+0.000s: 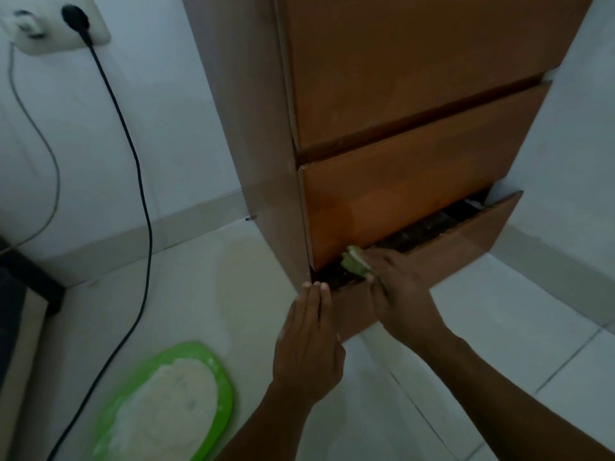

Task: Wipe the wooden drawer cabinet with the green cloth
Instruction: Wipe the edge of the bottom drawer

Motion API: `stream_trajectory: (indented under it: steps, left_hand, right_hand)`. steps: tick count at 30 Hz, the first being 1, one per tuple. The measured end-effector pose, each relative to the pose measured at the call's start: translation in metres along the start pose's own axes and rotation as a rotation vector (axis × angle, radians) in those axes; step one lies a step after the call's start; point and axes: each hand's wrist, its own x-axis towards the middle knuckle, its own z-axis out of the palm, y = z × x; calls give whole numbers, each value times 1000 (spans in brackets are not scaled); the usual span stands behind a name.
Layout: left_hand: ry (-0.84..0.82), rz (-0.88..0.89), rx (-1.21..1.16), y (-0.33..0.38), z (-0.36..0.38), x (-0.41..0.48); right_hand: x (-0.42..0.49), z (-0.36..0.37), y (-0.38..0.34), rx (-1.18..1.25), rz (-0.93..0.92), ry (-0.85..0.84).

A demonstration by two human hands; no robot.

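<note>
The wooden drawer cabinet (399,94) stands from twelve to three o'clock. Its bottom drawer (466,241) hangs slightly open and crooked. The right hand (402,287) grips the green cloth (354,262) against the drawer's top edge, just below centre. Beside it at six o'clock, the left hand (307,344) lies flat on the drawer front, its straight fingers reaching the lip. A green tray (219,377) sits on the tiled floor (499,327) at seven o'clock. At eleven, a black cable (139,194) drops from a wall socket (56,24).

Three drawers (416,201), two hands (307,334), one cloth (354,261), one tray (221,377), two cables (133,168).
</note>
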Motion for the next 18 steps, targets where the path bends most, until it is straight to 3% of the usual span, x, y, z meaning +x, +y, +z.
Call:
stream_trajectory:
  steps: [3, 6, 9, 13, 16, 18]
  left_hand:
    - [0, 26, -18, 1, -3, -1]
    - [-33, 18, -30, 4, -5, 1]
    - [-83, 18, 3, 8, -6, 10]
    - [-134, -21, -5, 12, -8, 14]
    - [-136, -48, -31, 14, -8, 13]
    - [-131, -46, -50, 14, -7, 13]
  right_hand:
    - [-8, 23, 4, -88, -166, -208]
    - [-5, 22, 21, -127, -180, -248]
    - [11, 5, 51, -199, -109, -203]
    - [29, -22, 72, -215, 25, 11]
    - [32, -17, 53, -228, -11, 148]
    - [17, 1, 30, -109, -50, -1]
